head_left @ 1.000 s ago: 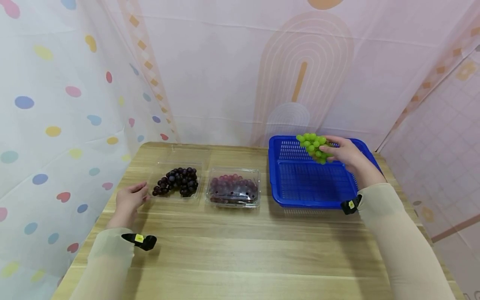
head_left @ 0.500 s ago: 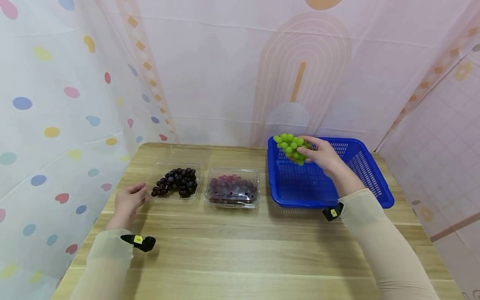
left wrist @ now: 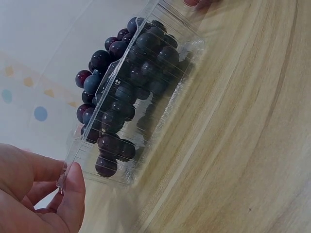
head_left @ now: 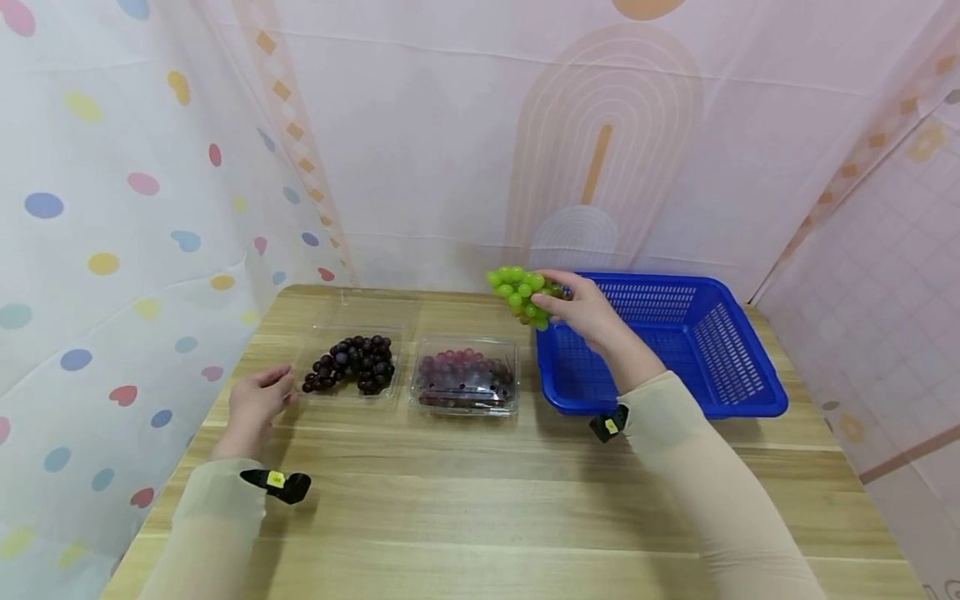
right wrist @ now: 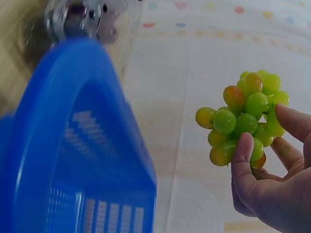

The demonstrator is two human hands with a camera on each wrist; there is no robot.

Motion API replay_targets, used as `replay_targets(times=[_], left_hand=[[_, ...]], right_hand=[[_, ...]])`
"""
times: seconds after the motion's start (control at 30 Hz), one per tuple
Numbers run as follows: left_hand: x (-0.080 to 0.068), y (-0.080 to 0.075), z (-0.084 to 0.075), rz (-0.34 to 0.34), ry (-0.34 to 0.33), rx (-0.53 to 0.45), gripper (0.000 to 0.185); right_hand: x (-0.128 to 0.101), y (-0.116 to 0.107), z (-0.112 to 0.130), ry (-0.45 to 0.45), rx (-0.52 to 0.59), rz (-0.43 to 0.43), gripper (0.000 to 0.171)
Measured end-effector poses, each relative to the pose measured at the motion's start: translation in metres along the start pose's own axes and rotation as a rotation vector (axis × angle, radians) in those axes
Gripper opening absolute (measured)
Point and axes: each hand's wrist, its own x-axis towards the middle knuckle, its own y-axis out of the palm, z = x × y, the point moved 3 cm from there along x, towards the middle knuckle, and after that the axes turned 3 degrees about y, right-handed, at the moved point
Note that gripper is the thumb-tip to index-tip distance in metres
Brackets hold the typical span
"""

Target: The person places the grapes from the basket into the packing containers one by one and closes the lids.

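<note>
1. Green grapes (head_left: 519,293) sit gripped in the right hand (head_left: 581,310), fingers and thumb curled round the bunch, held in the air over the basket's (head_left: 738,398) left rim, behind the red grapes.
2. Left hand (head_left: 257,402) rests on the table (head_left: 465,500), its thumb and fingertips touching the corner of the clear tray (left wrist: 146,121) that holds the dark grapes (head_left: 352,363); whether it pinches the rim I cannot tell.
3. Red grapes (head_left: 467,377) lie in a closed clear box, between the dark grapes and the blue basket.
4. Patterned curtains hang behind and to both sides.
</note>
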Motion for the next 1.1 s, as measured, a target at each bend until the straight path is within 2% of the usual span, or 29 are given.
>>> replay_targets(times=[0.3, 0.57, 0.87, 1.1], left_hand=[[0.002, -0.002, 0.0, -0.004, -0.017, -0.025, 0.049], [0.002, -0.002, 0.0, -0.015, -0.037, -0.028, 0.049], [0.004, -0.002, 0.003, -0.018, -0.04, -0.008, 0.049], [0.004, -0.002, 0.003, -0.016, -0.024, -0.001, 0.049]], right_hand=[[0.017, 0.05, 0.011, -0.036, -0.056, -0.004, 0.042], [0.027, 0.103, 0.025, -0.122, -0.225, -0.006, 0.043], [0.033, 0.157, 0.028, -0.116, -0.275, 0.038, 0.044], [0.034, 0.191, 0.032, -0.152, -0.412, 0.02, 0.042]])
